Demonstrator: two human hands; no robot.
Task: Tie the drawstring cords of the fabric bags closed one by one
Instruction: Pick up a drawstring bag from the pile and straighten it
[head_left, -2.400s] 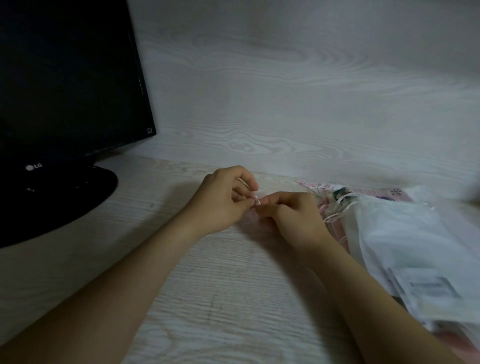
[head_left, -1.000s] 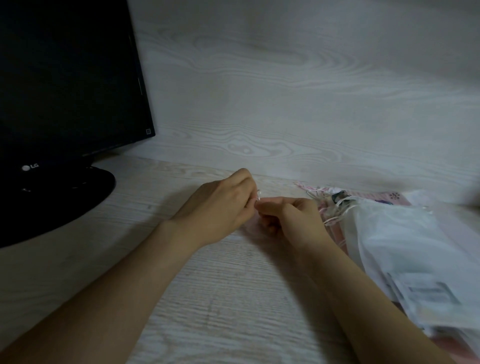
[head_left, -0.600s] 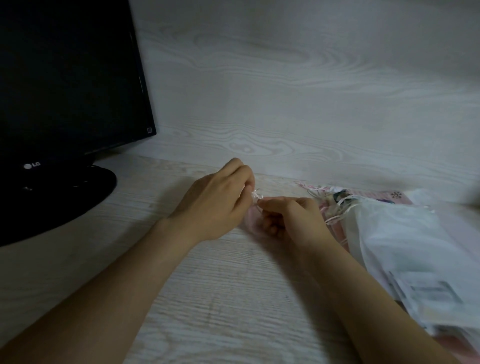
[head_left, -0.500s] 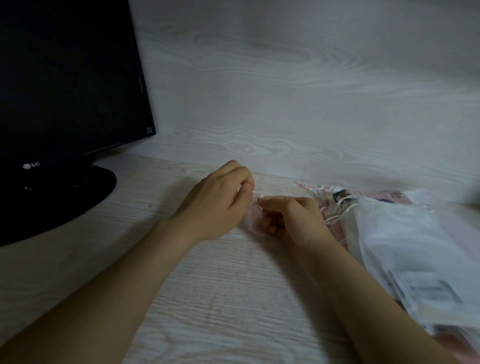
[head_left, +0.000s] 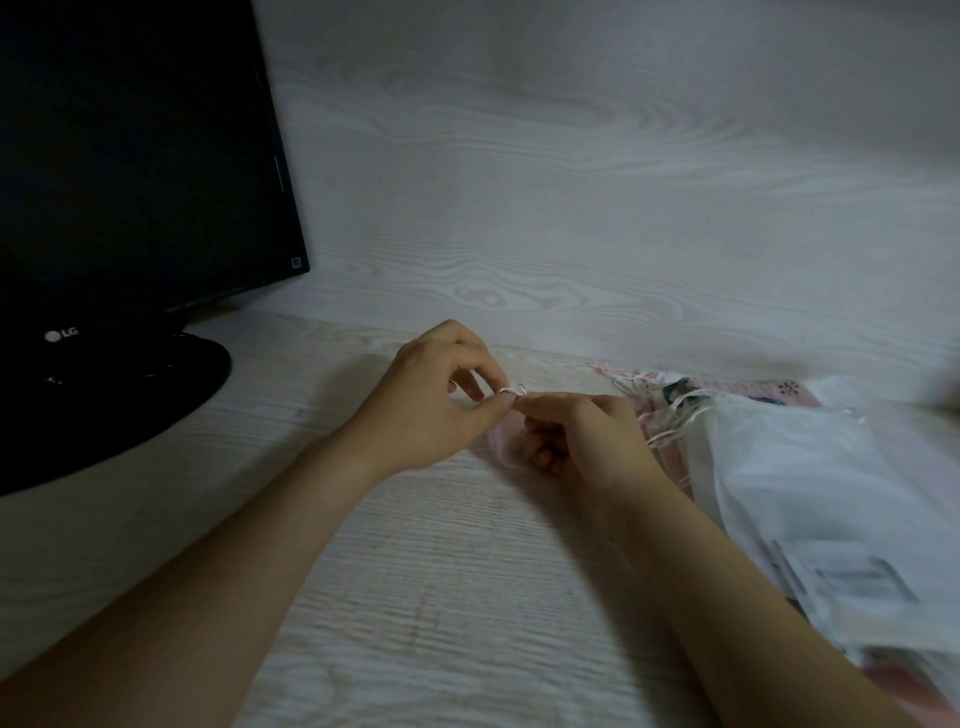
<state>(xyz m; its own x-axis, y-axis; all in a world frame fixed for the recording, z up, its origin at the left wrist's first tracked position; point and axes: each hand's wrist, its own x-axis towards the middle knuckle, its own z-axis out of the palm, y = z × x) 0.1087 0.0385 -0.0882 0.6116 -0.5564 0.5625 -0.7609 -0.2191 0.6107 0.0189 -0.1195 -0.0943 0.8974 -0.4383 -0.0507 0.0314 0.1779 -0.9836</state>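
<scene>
item: pink fabric bag (head_left: 500, 441), desk (head_left: 415, 571) centre toward the back edge, beneath right hand (head_left: 576, 441). drawstring cord (head_left: 511, 389): thin white loop, pinched by left hand (head_left: 436, 400) (thumb, forefinger) and right fingertips. advice: hold loop small, draw both ends evenly until snug. further bags (head_left: 670, 410) heaped at right edge.

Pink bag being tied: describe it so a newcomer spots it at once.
Right of the black monitor, the left hand and right hand meet on the desk. The small pink bag sits between them, its cord pinched by both. Unlike the bag pile at right, it alone is handled.
</scene>
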